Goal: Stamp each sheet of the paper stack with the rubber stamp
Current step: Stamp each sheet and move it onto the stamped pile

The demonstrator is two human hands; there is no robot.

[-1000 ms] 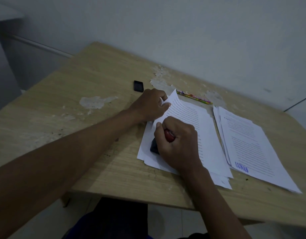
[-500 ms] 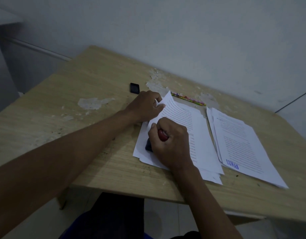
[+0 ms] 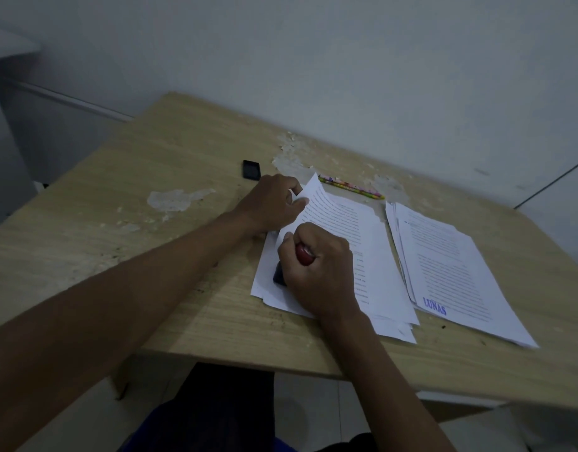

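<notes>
Right hand [image 3: 317, 275]: fisted round red-handled black rubber stamp [image 3: 289, 265], pressed upright on white paper stack [image 3: 372, 262].
Left hand [image 3: 274, 203]: pinching the lifted sheet corner [image 3: 308, 195], just beyond the stamp.

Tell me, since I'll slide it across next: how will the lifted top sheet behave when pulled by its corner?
Probably floppy: the top sheet already curls where the left hand pinches its corner. It looks thin and light, so it may drag neighbouring sheets unless the right hand, gripping the stamp, steadies the stack.
</notes>
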